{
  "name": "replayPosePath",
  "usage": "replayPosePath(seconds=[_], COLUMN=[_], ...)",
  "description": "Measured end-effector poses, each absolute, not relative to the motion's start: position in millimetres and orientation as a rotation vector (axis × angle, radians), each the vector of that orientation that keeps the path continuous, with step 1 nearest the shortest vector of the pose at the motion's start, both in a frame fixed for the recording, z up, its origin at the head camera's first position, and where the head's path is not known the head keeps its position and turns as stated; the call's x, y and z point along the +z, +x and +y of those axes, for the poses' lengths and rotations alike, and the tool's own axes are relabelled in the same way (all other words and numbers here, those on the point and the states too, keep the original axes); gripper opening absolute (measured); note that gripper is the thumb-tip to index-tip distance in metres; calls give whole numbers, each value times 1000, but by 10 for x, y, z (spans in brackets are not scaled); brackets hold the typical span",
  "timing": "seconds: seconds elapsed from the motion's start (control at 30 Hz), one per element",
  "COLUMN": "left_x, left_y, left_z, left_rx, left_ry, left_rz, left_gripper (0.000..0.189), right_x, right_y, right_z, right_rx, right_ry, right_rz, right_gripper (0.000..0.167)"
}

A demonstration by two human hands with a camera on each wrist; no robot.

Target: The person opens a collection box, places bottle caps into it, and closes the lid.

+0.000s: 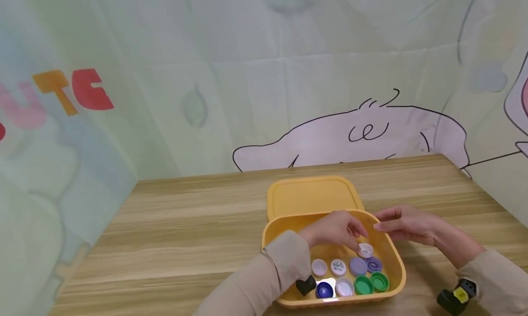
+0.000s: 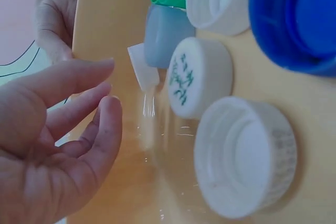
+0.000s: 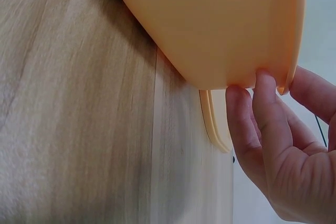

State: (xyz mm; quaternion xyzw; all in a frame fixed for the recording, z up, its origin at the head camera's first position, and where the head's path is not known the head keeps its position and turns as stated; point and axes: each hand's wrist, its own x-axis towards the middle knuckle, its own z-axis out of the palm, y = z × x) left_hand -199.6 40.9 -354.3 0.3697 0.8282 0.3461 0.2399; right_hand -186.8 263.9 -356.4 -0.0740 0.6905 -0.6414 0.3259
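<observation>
A yellow plastic box (image 1: 397,265) holds several bottle caps. My left hand (image 1: 335,229) is inside it, fingers bent with nothing between them in the left wrist view. Just beyond those fingertips, a small white cap (image 2: 143,67) leans on edge beside a grey-blue cap (image 2: 169,36). Near them lie a white cap with green writing (image 1: 338,268), a lilac cap (image 1: 358,266) and a purple cap (image 1: 373,264). My right hand (image 1: 408,224) pinches the box's far right rim, thumb on the inside and fingers against the outer wall.
Along the box's near side sit a dark blue cap (image 1: 324,290), a white cap (image 1: 344,287) and two green caps (image 1: 364,285). Behind the box, a yellow lid (image 1: 314,197) lies on the wooden table (image 1: 185,242). A printed curtain (image 1: 231,77) hangs at the table's back edge.
</observation>
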Motion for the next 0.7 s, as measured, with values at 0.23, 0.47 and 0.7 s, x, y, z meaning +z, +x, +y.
replayPosePath(seconds=[0.23, 0.47, 0.7], left_x=[-3417, -3215, -3093], left_y=[-1987, -1966, -1895], left_z=[358, 188, -45], left_rx=[905, 872, 956], left_ry=[1016, 1075, 1017], left_rz=[2280, 2259, 2217], left_gripper=[28, 28, 27], right_x=[-3560, -3554, -3550], right_y=[-1874, -1878, -1866], right_z=[2641, 2625, 2625], right_rx=[-1670, -1666, -1661], right_ry=[-185, -178, -164], right_rz=[1820, 1838, 1843], right_gripper=[41, 43, 42])
